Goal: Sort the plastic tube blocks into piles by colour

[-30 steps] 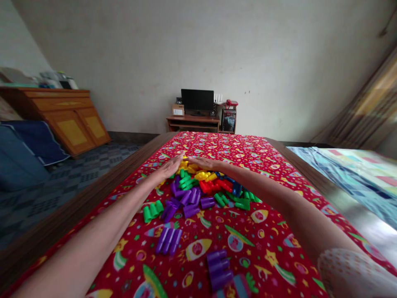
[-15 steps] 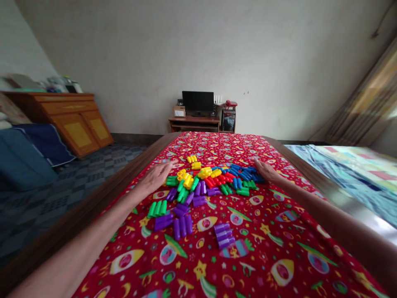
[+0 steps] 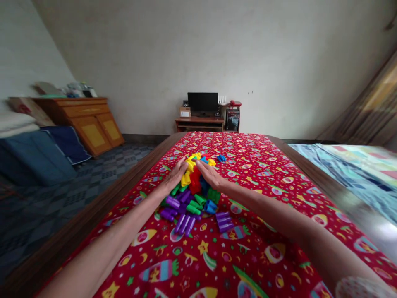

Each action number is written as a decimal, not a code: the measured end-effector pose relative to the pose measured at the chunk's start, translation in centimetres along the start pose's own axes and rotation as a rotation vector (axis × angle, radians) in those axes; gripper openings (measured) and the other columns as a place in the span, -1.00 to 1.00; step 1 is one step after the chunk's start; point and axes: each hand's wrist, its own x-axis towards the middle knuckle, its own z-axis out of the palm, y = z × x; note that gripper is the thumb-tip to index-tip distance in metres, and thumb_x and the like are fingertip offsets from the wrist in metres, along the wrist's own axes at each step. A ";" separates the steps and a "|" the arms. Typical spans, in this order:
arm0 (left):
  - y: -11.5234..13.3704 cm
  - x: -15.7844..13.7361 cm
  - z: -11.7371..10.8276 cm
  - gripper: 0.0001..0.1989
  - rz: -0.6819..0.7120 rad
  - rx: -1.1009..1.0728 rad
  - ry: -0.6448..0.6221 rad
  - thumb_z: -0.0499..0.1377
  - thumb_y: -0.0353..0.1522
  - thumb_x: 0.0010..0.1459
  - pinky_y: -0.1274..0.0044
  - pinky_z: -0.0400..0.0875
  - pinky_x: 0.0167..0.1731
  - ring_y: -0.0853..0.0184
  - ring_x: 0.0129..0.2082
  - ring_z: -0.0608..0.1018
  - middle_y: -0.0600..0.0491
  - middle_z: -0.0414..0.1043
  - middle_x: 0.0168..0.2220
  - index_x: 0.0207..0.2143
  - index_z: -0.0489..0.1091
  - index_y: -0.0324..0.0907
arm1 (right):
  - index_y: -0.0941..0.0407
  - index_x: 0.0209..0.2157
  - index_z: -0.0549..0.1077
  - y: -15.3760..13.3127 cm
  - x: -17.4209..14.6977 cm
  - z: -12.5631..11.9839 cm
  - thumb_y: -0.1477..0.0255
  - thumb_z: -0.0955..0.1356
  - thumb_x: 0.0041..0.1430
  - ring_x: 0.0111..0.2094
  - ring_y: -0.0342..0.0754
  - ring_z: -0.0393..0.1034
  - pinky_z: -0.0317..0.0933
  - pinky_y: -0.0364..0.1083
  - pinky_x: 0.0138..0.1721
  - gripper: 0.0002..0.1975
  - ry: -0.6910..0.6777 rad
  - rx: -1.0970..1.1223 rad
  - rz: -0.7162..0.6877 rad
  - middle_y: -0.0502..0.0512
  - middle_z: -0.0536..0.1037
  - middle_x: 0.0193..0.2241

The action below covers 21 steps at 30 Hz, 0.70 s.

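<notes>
A heap of coloured plastic tube-shaped blocks lies on a red patterned cloth (image 3: 204, 273). My left hand (image 3: 177, 173) presses along its left side, fingers stretched out, touching yellow blocks (image 3: 186, 179). Against the right side lies my right hand (image 3: 210, 174), also stretched out flat, beside red blocks (image 3: 195, 182). Both hands hide part of the heap between them. Nearer to me are green blocks (image 3: 194, 207), a light blue block (image 3: 211, 207) and purple blocks (image 3: 185, 224). One purple block (image 3: 223, 222) sits apart at the right, and a small blue block (image 3: 221, 158) lies beyond my right hand.
The cloth covers a long table with a brown wooden edge (image 3: 130, 176). A desk with a monitor (image 3: 203, 103) stands at the far wall. To the left is a wooden cabinet (image 3: 93, 124); to the right, a bed with a patterned sheet (image 3: 347, 165).
Both hands have come inward from the sides, my right hand moving far to the left. The spread-out blocks are now bunched into a tighter heap between them. The view has shifted slightly.
</notes>
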 end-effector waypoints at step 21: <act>-1.4 -4.5 0.0 -0.43 0.448 0.519 0.082 0.13 -0.28 0.16 0.24 0.17 0.24 0.10 0.23 0.26 -0.11 0.17 0.23 0.23 0.15 -0.11 | 0.16 0.29 0.13 1.2 -1.2 -2.8 0.27 0.45 0.04 0.19 0.27 0.21 0.20 0.17 0.10 -0.17 -0.172 -0.643 -0.300 0.43 0.26 0.20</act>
